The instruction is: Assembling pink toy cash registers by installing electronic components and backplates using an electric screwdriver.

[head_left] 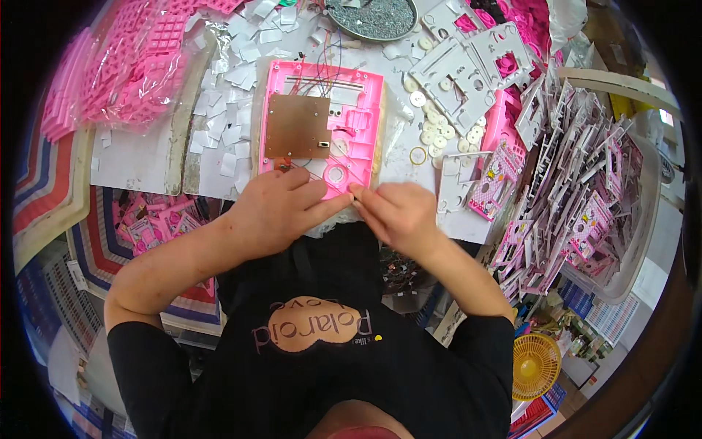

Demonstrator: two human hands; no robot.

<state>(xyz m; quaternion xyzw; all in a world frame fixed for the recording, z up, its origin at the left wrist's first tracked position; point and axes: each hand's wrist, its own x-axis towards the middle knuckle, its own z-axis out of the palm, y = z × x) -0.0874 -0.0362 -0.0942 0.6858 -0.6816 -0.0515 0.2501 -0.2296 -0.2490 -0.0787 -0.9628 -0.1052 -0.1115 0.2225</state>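
Presently: pink plastic housing [344, 110], brown circuit board [296, 126] seated inside, flat on table. My left hand [274, 208] and right hand [395, 212] meet at its near edge, fingertips pinched together there. Likely light, stiff, wires fragile; grip rims.

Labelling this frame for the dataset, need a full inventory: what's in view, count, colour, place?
plastic panel: one, pink, table centre, under both hands
circuit board: one, brown, on the panel's left half
wires: several, thin, at the panel's top edge
paper slips: many, white, scattered upper left
bagged parts: a pile, pink, far left
bowl: one, holding grey bits, top centre
discs: many, white, right of the panel
flat frames: several, grey-white, upper right
bin: one, heaped with pink and white parts, right
fan: one, yellow, lower right
left hand: on the panel's lower edge
right hand: pinching at the panel's lower edge
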